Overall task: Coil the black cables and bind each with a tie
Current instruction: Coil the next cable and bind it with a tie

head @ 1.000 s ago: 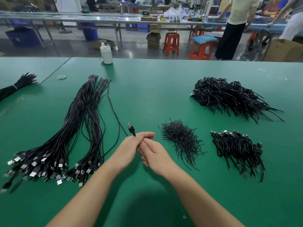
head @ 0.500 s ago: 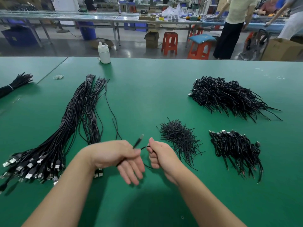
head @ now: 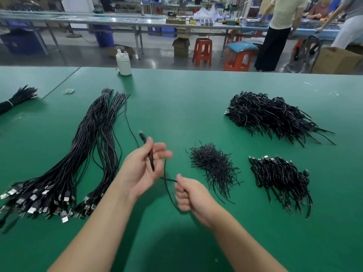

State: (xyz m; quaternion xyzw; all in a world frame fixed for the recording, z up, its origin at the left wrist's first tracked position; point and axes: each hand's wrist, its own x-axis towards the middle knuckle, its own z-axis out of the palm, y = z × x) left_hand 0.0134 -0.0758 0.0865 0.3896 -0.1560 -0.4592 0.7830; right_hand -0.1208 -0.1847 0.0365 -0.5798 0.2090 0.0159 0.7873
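Note:
My left hand [head: 137,171] is raised palm-up above the green table [head: 176,107]. It holds a few turns of one black cable [head: 151,161] under the thumb, and the cable's plug end [head: 141,135] sticks out past the fingers. My right hand [head: 189,195] is curled in a fist just right of it and pinches the same cable, which loops down between both hands. A pile of short black ties [head: 214,167] lies right of my hands. Coiled, bound cables [head: 280,177] lie further right.
Two long bundles of straight cables [head: 94,146] with USB plugs lie at the left. A big heap of black cables [head: 271,116] sits back right, another bundle [head: 17,97] far left. A white bottle [head: 123,62] stands at the far edge, near a rubber band [head: 68,91]. People stand beyond.
My hands have come apart. The left hand turned palm-up and rose with cable wound across it, while the right hand dropped towards me, drawing the cable out.

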